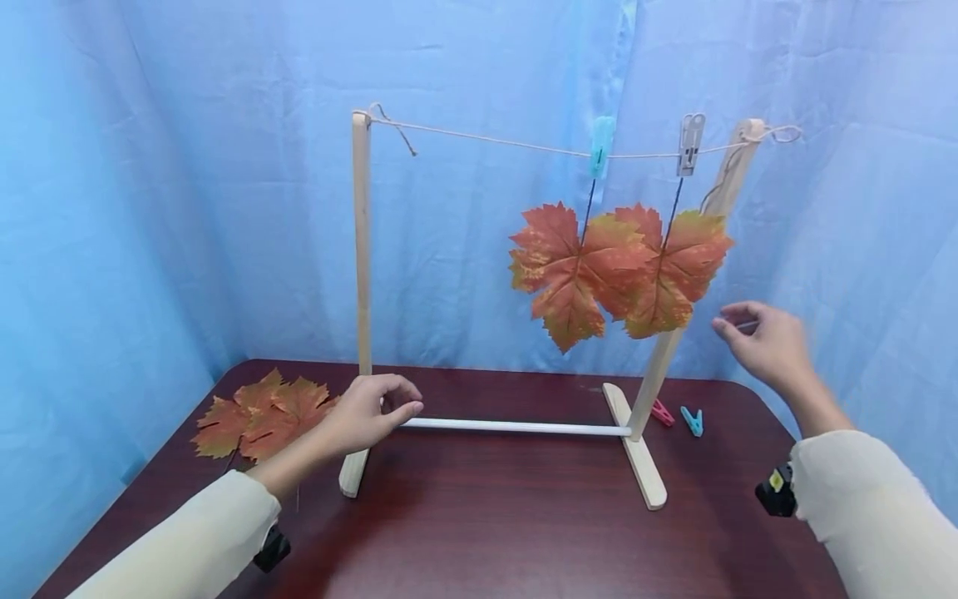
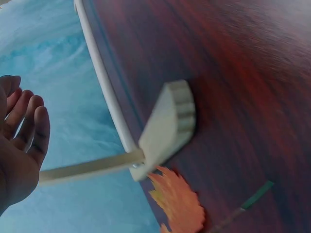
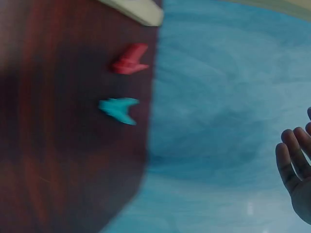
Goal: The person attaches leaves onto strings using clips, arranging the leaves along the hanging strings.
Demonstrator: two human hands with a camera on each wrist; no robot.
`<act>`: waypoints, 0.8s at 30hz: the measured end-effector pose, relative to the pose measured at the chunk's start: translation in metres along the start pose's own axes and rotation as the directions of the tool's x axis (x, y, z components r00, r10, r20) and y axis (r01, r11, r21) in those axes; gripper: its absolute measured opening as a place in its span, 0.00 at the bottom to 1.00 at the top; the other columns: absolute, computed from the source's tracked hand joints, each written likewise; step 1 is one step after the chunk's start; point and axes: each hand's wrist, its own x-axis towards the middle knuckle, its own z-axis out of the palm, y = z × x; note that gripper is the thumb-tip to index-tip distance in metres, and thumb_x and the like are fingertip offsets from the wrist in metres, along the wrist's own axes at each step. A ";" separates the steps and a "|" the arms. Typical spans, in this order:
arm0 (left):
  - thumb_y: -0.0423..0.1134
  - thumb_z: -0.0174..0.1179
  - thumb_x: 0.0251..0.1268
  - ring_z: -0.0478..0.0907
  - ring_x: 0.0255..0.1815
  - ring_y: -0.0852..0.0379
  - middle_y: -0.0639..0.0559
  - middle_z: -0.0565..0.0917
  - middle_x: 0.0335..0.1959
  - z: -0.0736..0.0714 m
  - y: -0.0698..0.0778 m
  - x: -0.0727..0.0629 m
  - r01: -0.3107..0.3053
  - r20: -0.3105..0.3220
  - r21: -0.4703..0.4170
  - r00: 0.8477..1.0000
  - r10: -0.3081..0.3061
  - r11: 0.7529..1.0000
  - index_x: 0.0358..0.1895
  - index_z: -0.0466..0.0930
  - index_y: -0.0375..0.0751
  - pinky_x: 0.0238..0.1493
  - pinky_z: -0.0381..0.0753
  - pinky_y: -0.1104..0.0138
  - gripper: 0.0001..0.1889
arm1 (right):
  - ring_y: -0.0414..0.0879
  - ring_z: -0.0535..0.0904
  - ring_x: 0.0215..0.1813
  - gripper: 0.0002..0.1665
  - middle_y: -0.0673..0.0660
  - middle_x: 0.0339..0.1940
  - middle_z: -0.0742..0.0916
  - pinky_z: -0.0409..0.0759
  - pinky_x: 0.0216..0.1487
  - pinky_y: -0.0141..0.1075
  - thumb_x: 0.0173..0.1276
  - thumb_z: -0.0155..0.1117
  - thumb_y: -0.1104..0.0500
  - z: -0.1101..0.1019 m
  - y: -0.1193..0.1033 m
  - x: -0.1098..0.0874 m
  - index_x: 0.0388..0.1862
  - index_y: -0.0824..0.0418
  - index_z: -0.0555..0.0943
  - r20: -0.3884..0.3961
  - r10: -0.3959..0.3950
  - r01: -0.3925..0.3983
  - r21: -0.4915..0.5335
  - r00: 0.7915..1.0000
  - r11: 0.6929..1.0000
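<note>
Two orange-red artificial leaves, a left one (image 1: 563, 274) and a right one (image 1: 666, 270), hang by dark stems from a string (image 1: 486, 140) on a wooden frame. A teal clothespin (image 1: 601, 146) and a grey clothespin (image 1: 690, 146) clip them there. My left hand (image 1: 376, 408), fingers loosely bent and holding nothing, is by the frame's left post (image 1: 362, 249). More leaves (image 1: 258, 413) lie on the table beside that forearm, partly hidden by it. Just right of the hanging leaves is my right hand (image 1: 767, 341), raised and holding nothing, its fingers slightly bent.
On the dark red table (image 1: 494, 516), a red clothespin (image 3: 130, 59) and another teal clothespin (image 3: 119, 109) lie near the frame's right foot (image 1: 636, 453). A white bar (image 1: 516, 428) joins the feet. Blue curtains (image 1: 224, 208) hang behind and at the sides.
</note>
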 end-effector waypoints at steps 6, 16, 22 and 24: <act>0.39 0.67 0.71 0.78 0.31 0.65 0.64 0.83 0.30 -0.012 -0.016 -0.020 0.061 0.100 0.037 0.993 -0.064 0.997 0.39 0.87 0.47 0.31 0.79 0.69 0.02 | 0.68 0.85 0.48 0.28 0.73 0.49 0.87 0.84 0.35 0.47 0.78 0.60 0.46 0.035 0.022 -0.021 0.58 0.71 0.81 0.095 0.063 -0.068 0.044 0.993 0.997; 0.39 0.65 0.72 0.80 0.33 0.64 0.62 0.83 0.33 -0.045 -0.045 -0.057 0.147 0.202 0.077 0.966 -0.160 0.986 0.43 0.87 0.42 0.32 0.81 0.68 0.05 | 0.66 0.85 0.46 0.33 0.76 0.51 0.85 0.86 0.40 0.53 0.77 0.64 0.48 0.073 0.044 -0.045 0.64 0.75 0.74 0.251 0.168 -0.191 0.068 0.953 0.979; 0.38 0.66 0.72 0.80 0.30 0.63 0.59 0.84 0.31 -0.065 -0.066 -0.074 0.231 0.242 0.087 0.939 -0.245 0.969 0.43 0.86 0.41 0.30 0.80 0.67 0.04 | 0.70 0.80 0.52 0.37 0.77 0.53 0.82 0.82 0.49 0.61 0.73 0.67 0.44 0.088 0.060 -0.052 0.64 0.75 0.73 0.311 0.182 -0.196 0.016 0.933 0.980; 0.39 0.66 0.71 0.79 0.31 0.63 0.60 0.85 0.32 -0.072 -0.073 -0.078 0.239 0.255 0.096 0.933 -0.255 0.966 0.43 0.87 0.42 0.31 0.80 0.67 0.05 | 0.71 0.80 0.53 0.37 0.78 0.53 0.82 0.81 0.50 0.62 0.72 0.69 0.45 0.091 0.062 -0.054 0.63 0.75 0.73 0.323 0.181 -0.190 -0.004 0.929 0.982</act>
